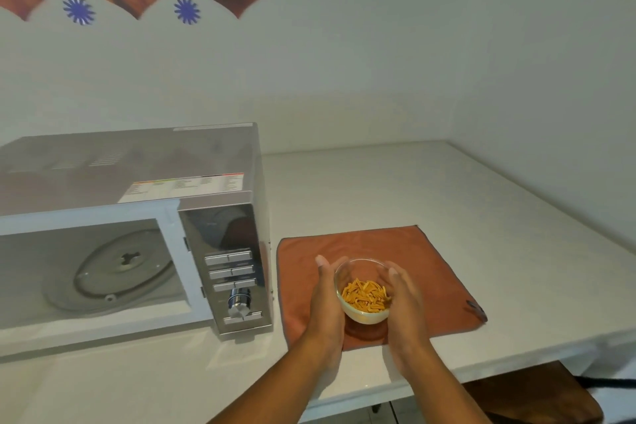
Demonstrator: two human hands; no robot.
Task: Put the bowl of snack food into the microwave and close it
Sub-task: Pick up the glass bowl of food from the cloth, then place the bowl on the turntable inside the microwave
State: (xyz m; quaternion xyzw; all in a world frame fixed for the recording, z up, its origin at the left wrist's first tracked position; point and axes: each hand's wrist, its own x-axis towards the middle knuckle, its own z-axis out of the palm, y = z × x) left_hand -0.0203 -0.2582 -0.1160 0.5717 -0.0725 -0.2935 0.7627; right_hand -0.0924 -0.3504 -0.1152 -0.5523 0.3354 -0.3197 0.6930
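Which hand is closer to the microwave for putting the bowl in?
The left hand. It cups the side of the bowl that faces the open microwave, while the right hand is on the far side. Both hands look needed for carrying it.

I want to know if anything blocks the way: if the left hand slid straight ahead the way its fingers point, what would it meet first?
Nothing near: past the left hand lies only the flat orange cloth, then bare counter, then probably the back wall. Depth is hard to judge.
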